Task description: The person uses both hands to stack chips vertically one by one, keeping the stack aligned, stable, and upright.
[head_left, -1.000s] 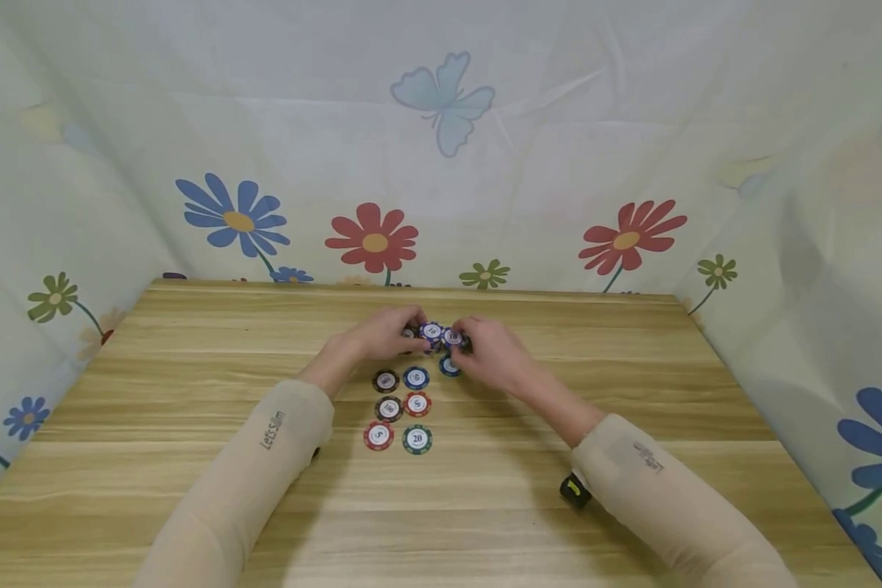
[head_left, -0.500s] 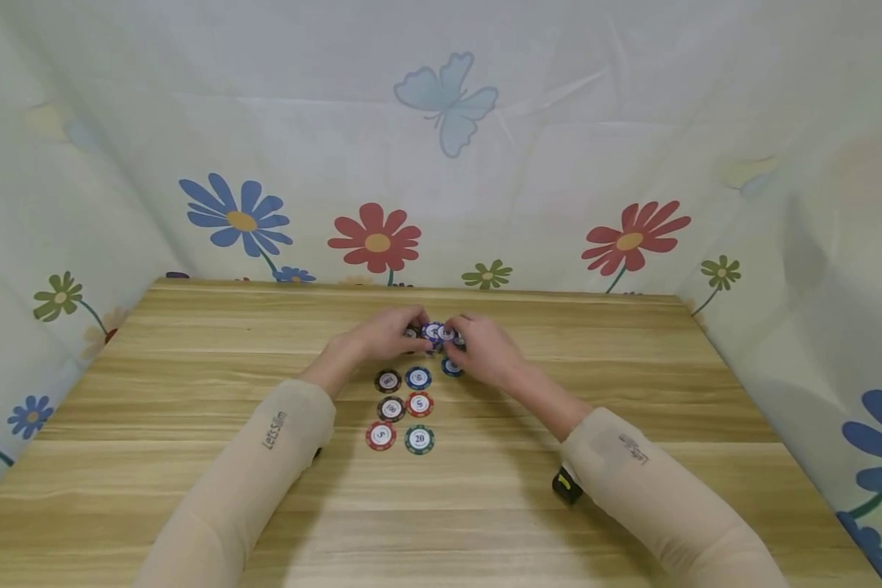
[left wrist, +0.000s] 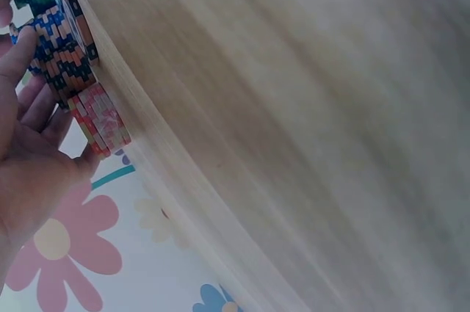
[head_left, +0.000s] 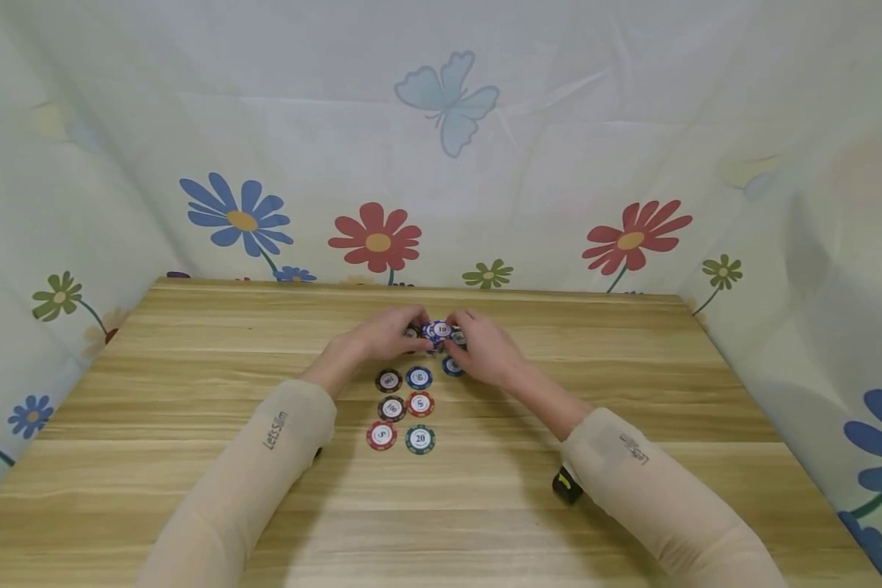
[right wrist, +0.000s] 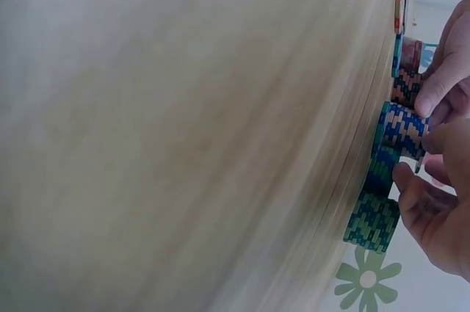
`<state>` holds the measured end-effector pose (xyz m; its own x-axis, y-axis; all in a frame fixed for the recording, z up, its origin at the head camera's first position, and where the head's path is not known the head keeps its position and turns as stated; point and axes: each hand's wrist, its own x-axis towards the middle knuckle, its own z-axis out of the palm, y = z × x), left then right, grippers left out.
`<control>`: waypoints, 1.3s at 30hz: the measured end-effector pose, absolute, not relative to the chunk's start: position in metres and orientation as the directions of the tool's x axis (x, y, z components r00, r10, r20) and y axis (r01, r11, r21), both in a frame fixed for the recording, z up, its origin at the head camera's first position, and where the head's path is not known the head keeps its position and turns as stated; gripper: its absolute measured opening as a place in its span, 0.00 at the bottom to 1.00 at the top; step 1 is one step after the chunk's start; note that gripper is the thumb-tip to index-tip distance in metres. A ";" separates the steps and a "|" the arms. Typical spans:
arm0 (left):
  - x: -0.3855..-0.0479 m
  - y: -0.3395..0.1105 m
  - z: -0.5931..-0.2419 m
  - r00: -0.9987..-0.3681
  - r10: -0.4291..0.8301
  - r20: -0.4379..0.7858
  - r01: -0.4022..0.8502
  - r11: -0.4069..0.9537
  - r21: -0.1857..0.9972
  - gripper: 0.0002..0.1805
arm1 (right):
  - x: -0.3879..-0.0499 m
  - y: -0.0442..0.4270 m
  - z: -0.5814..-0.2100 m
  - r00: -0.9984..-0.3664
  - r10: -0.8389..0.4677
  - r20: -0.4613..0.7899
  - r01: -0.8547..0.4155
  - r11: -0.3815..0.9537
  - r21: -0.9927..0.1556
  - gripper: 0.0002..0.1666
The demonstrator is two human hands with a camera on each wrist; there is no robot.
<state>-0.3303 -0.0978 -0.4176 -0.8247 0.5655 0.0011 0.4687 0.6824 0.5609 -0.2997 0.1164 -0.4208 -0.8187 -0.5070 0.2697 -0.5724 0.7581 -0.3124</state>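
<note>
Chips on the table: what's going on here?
At the far side of the table, someone's left hand curls at one side of a blue stack, and the right hand appears to pinch a blue 10 chip at its top. Other stacks stand alongside, including a green stack and a red stack. Nearer the person, chips lie flat: two black chips, two red chips, two blue chips and a green 20 chip.

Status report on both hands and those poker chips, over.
Left hand and right hand gripping blue 10-chip stack. Black chip stack crowding left side. Green chip stack farther right. Loose chips flat, nearer person.
</note>
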 end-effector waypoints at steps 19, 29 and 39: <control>-0.332 -0.098 -0.420 -0.829 0.559 0.008 0.472 0.692 0.546 0.16 | -0.299 0.113 -0.419 -0.812 -0.510 0.284 -0.578 0.770 -0.270 0.12; -0.331 -0.097 -0.419 -0.827 0.562 -0.005 0.467 0.691 0.552 0.16 | -0.300 0.112 -0.420 -0.812 -0.506 0.290 -0.577 0.771 -0.270 0.12; -0.333 -0.097 -0.422 -0.826 0.564 0.006 0.475 0.690 0.546 0.15 | -0.300 0.112 -0.422 -0.812 -0.503 0.294 -0.575 0.775 -0.261 0.11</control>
<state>-0.3334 -0.0971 -0.4221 -0.8258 0.5639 0.0061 0.4752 0.6901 0.5459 -0.3004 0.1119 -0.4218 -0.8124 -0.5033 0.2944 -0.5750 0.7754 -0.2610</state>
